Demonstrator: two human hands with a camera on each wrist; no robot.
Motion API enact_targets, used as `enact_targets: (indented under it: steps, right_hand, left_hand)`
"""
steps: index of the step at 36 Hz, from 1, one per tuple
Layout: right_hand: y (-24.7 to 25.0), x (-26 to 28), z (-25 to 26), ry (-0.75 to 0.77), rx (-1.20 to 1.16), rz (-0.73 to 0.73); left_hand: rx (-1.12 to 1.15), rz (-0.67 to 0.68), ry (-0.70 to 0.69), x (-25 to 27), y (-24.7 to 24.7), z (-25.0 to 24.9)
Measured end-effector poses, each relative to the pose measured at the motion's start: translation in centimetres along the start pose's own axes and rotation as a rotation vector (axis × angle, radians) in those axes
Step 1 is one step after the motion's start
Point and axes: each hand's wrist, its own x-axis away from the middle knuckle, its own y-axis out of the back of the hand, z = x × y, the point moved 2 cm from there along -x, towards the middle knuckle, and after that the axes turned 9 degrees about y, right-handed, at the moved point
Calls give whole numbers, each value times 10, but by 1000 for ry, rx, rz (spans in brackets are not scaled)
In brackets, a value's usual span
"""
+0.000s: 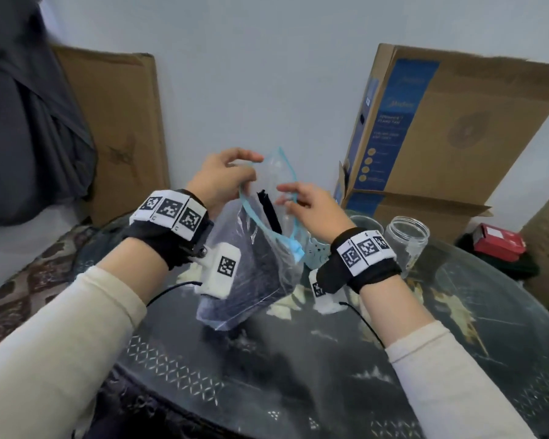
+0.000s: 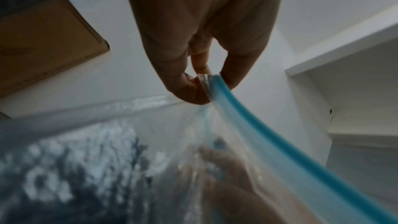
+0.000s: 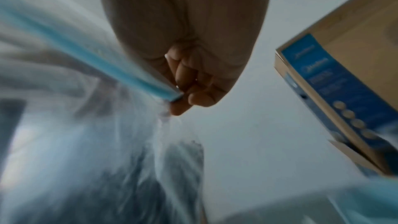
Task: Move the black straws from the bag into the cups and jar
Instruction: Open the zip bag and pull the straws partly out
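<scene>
Both hands are up over the worktop (image 1: 330, 369), pulling the clear zip bag (image 1: 251, 267) open at its blue seal. The left hand (image 1: 222, 179) has its fingers (image 2: 189, 88) pinching one side of the blue strip, and the right hand (image 1: 314, 207) pinches the other side, fingers (image 3: 193, 98) curled tight onto the strip's edge. The bag hangs between the two wrists, its bottom corner touching or just above the glass, can't tell which. The black straws (image 1: 268, 213) are all in the bag, one bunch poking up toward the mouth. The glass jar (image 1: 408, 239) stands to the right just behind the right wrist, with a clear cup (image 1: 363, 221) beside it, mostly hidden. A cardboard box (image 1: 441, 128) leans against the far wall.
</scene>
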Motion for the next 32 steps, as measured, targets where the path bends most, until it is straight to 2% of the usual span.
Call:
enact_targets:
  steps: [3,6,12,15,19,25,28,32]
  right_hand:
    - [0,4,7,54,-24,4]
    - [-6,15,-2,30,5,25]
    - [0,39,-26,-98,-49,-140]
    - [1,47,-31,-140,-43,-141]
    - [3,55,-29,-202,-23,-112]
    - [3,60,-35,-195,106,-30]
    - [2,59,-37,-116,187,0]
    - [5,60,-36,17,276,-1]
  left_hand:
    - [-32,-7,-27,3,9,6]
    - [-126,38,-4,4,16,28]
    - [-379,101,-67,4,36,58]
    - [-524,92,-93,4,39,65]
    - [-560,102,-128,4,36,70]
    - [-571,143,-152,5,26,68]
    - [-556,167,-164,6,23,64]
    - [-468,289,-140,9,20,61]
